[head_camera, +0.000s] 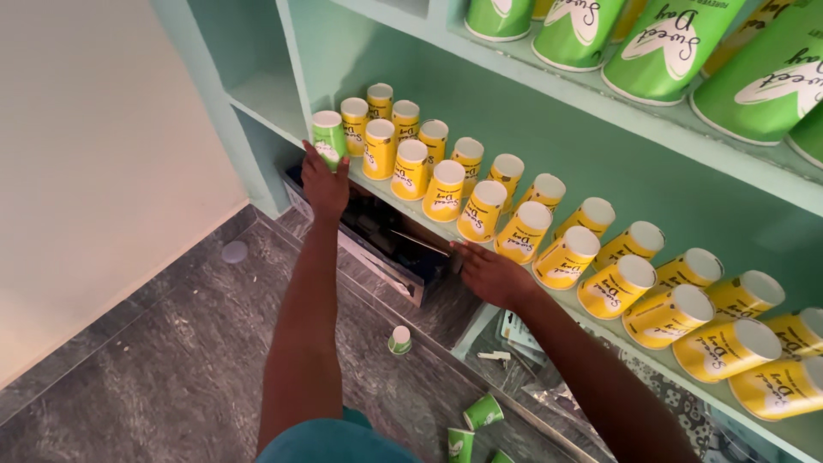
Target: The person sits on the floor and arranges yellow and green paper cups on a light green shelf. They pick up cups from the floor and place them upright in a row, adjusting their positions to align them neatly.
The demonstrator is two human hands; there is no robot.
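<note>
Two rows of upside-down yellow paper cups [480, 210] run along a pale green shelf [274, 107]. A single small green cup [327, 135] stands at the left end of the rows, by the shelf's front edge. My left hand [324, 184] reaches up from below, its fingertips touching the base of that green cup; I cannot see a grip around it. My right hand [490, 273] lies flat against the shelf's front edge, just under the yellow cups, fingers stretched to the left and holding nothing.
Large green cups [664, 43] lie on the shelf above. A dark open box [390, 244] sits under the shelf. Small green cups lie on the grey floor [399, 340] [483, 411]. A white wall [103, 154] closes the left side.
</note>
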